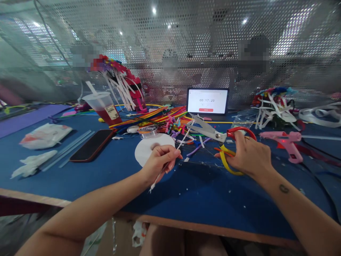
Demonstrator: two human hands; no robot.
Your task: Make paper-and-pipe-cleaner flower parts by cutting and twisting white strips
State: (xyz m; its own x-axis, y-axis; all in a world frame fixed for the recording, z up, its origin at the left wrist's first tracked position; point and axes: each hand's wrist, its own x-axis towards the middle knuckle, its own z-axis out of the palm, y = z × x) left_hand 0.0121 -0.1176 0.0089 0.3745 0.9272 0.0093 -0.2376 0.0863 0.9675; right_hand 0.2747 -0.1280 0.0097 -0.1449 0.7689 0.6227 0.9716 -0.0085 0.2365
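My left hand (pixel 162 160) is closed in a pinch on a thin white stem (pixel 183 139), which looks like a pipe cleaner. One end slants up toward the scissors, and a frayed lower end pokes out below the fingers. In my right hand (pixel 249 154) are scissors (pixel 213 132) with red and yellow handles. Their blades are apart and point left, near the stem's upper end; whether they touch it I cannot tell. Behind my left hand lies a white disc (pixel 142 151), partly covered by it. Colourful pipe cleaners (pixel 151 115) and cut scraps (pixel 198 149) lie beyond both hands.
A pink glue gun (pixel 289 140) with a red light lies at right, its cable trailing forward. At left are a phone (pixel 92 145), clear sticks (pixel 68 149), a plastic packet (pixel 46 135) and a drink cup (pixel 102 106). A tablet (pixel 207 101) stands before a perforated metal screen (pixel 170 42).
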